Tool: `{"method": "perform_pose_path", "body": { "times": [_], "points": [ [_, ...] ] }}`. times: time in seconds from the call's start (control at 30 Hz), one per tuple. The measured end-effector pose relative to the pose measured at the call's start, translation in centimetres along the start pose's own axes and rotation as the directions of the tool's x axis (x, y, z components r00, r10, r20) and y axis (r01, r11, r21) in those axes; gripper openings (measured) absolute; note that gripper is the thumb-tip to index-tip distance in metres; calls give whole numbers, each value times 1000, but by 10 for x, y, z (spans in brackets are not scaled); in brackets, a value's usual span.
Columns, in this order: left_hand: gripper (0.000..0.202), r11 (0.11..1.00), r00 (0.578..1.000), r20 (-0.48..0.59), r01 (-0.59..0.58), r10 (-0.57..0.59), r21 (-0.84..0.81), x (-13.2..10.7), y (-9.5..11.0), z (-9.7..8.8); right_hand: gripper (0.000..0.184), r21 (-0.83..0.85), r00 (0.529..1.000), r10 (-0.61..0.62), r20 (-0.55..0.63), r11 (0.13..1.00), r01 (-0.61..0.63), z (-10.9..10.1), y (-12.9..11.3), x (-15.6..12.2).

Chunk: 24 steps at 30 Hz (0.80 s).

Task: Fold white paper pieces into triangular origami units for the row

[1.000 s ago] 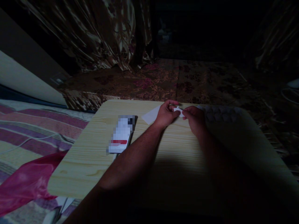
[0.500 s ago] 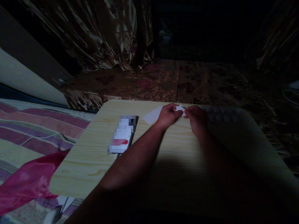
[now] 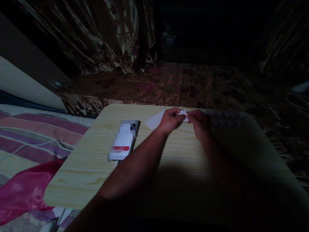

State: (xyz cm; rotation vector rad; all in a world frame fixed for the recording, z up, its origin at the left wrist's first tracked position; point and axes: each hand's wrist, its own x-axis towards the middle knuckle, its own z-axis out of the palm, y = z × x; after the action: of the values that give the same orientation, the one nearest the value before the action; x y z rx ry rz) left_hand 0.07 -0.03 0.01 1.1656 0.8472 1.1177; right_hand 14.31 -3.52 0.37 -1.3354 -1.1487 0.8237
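Note:
Near the far edge of a light wooden table (image 3: 91, 167), both my hands pinch one small white piece of folded paper (image 3: 183, 112) with several points. My left hand (image 3: 169, 120) grips its left side, the thumb pressed on its face. On the right side, the fingers and thumb of my right hand (image 3: 201, 123) close on it. Part of the paper is hidden behind my fingers. A flat white sheet of paper (image 3: 154, 120) lies on the table beside my left hand, partly covered by it.
A lit phone (image 3: 123, 140) lies left of my left forearm. Rows of small dark shapes (image 3: 227, 118), too dim to name, stand at the right rear of the table. A striped bed (image 3: 36, 129) with pink cloth (image 3: 31, 190) borders the left side. Patterned curtains (image 3: 116, 32) hang behind.
The whole view has shifted slightly, so the table and phone sit a little further left. My hands keep hold of the folded paper, with fingers and thumbs slightly repositioned on it.

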Motion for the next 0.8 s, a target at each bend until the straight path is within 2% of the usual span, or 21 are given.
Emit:
{"method": "perform_pose_path", "body": {
  "times": [0.47, 0.6, 0.8],
  "points": [
    [24, 996, 999, 52, -11, 6, 87, -2, 1, -2, 16, -103, 998, -61, 3, 993, 61, -1, -3, -3],
    [25, 996, 998, 56, -11, 6, 90, -2, 1, -2, 16, -135, 999, -44, 1, 990, 44, -3, -3, -2],
    [27, 995, 998, 65, -16, 10, 94, -1, -1, -2, 19, -74, 1000, -18, -1, 997, 18, -1, 0, -1]
  ]
}}
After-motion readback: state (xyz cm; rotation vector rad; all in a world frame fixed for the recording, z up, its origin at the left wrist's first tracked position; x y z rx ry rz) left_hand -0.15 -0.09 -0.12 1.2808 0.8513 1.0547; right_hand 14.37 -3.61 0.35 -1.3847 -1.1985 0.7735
